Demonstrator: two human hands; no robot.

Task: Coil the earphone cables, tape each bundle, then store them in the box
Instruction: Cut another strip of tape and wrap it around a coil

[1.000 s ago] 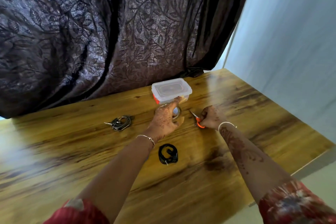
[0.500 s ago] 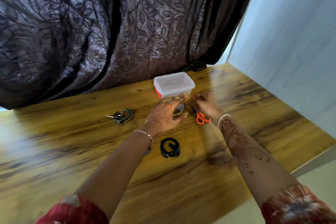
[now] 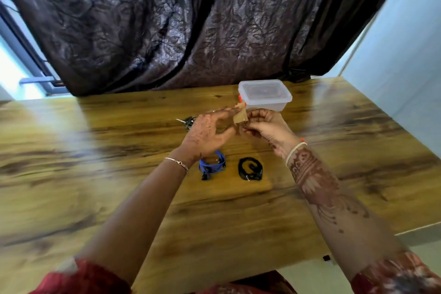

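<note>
Both hands meet above the table just in front of the clear lidded plastic box (image 3: 265, 95). A short strip of brown tape (image 3: 240, 115) stands between them. My left hand (image 3: 207, 132) holds its upper end at the fingertips and my right hand (image 3: 268, 127) pinches its lower end. A blue coiled earphone cable (image 3: 212, 166) and a black coiled earphone cable (image 3: 250, 170) lie side by side on the table below my hands. A third dark coil (image 3: 187, 122) peeks out behind my left hand. The tape roll is hidden.
The wooden table (image 3: 95, 162) ends at a near edge on the right. A dark patterned curtain (image 3: 191, 19) hangs behind it and a pale wall (image 3: 405, 55) stands to the right. An orange bit of the scissors (image 3: 302, 139) shows behind my right wrist.
My right hand let go of the scissors and came up to my left hand. Both now hold a tape strip off the table. The view shifted and the blue coil came into sight.
</note>
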